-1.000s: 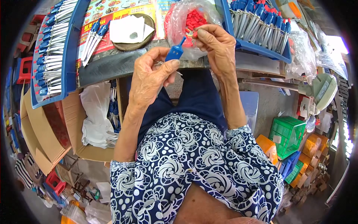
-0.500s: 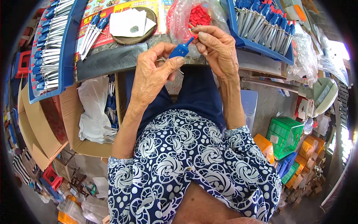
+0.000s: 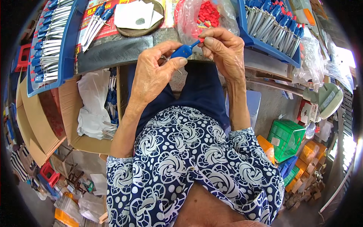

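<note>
My left hand (image 3: 153, 70) is closed around a blue-handled metal tool (image 3: 182, 51), its flat blue plastic handle lying between thumb and fingers. Thin metal parts stick out beneath that handle. Toward my right hand (image 3: 225, 51) the handle narrows into a blue stem. There my right thumb and fingers pinch a small red cap (image 3: 201, 40) at the stem's tip; the fingers partly hide it. From this view I cannot tell how far the cap sits on the stem. Behind my hands, a clear plastic bag (image 3: 187, 23) holds many loose red caps (image 3: 208, 14).
Blue trays of similar tools stand at left (image 3: 66, 56) and right (image 3: 261, 46). Between them are more tools (image 3: 94, 28) and a round board (image 3: 158, 25) with white paper. An open cardboard box (image 3: 89, 145) sits below left, a green crate (image 3: 286, 140) lower right.
More of the blue stem shows between my hands, and less of the red cap is visible at my right fingertips. The whole view has shifted slightly.
</note>
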A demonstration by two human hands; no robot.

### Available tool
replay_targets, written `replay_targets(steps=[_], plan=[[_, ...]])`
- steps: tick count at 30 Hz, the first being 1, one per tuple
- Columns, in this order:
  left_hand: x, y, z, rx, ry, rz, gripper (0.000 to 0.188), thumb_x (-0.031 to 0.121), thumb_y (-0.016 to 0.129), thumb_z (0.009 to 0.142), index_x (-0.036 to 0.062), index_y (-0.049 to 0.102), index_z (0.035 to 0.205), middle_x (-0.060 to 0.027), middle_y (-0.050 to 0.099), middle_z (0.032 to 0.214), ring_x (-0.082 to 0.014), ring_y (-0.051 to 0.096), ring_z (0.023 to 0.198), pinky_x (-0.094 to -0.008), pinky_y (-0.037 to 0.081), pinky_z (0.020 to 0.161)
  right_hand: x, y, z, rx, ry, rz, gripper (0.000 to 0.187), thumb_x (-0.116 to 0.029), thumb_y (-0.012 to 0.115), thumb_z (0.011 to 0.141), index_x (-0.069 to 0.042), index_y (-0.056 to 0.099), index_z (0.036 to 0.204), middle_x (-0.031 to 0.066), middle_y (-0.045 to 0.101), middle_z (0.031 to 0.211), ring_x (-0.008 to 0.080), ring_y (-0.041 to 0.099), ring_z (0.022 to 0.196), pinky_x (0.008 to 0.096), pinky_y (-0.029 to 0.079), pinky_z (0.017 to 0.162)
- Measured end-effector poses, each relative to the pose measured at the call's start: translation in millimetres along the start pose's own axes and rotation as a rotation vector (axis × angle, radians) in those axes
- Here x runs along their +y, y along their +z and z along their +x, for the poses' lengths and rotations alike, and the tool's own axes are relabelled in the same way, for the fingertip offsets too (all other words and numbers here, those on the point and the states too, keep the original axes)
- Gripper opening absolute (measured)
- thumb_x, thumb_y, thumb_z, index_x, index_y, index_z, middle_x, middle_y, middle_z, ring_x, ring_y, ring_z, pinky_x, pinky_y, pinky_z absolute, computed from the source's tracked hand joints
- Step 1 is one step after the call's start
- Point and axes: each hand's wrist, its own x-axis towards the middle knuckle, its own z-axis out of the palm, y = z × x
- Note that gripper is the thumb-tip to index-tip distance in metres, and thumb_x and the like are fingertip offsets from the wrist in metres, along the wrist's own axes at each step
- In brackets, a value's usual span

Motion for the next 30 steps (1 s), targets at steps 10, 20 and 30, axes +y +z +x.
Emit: replay_targets(steps=[10, 20, 30], plan=[[-1, -2, -8, 0.048, 0.200, 0.290, 0.023, 0.006, 0.063, 0.071, -0.0010, 0.059, 0.093, -0.0005, 0.057, 0.069, -0.0055, 0.047, 0.057, -0.0200, 0.040, 0.053, 1, 4, -7, -0.070, 0.002, -0.052, 0.014, -0.005, 0.059, 0.079, 0.003, 0.060, 0.090, 0.0086, 0.060, 0.067, 0.0119, 0.058, 0.058, 0.0191, 0.047, 0.051], [-2, -2, -15, 0.039, 0.187, 0.409, 0.019, 0.003, 0.062, 0.070, -0.0027, 0.056, 0.088, -0.0068, 0.058, 0.070, -0.0093, 0.050, 0.059, -0.0237, 0.042, 0.056, 8, 6, -13, -0.084, -0.034, -0.112, 0.010, 0.001, 0.057, 0.079, 0.004, 0.060, 0.088, 0.0100, 0.061, 0.068, 0.0123, 0.059, 0.059, 0.0196, 0.047, 0.052], [-10, 3, -20, 0.096, 0.273, 0.437, 0.018, 0.001, 0.060, 0.066, 0.0002, 0.054, 0.083, -0.0176, 0.056, 0.071, -0.0355, 0.055, 0.067, -0.0367, 0.042, 0.059, 17, 14, -25, -0.040, -0.092, -0.192, 0.011, 0.006, 0.057, 0.076, 0.007, 0.059, 0.087, 0.0132, 0.060, 0.072, 0.0151, 0.059, 0.060, 0.0214, 0.047, 0.051]])
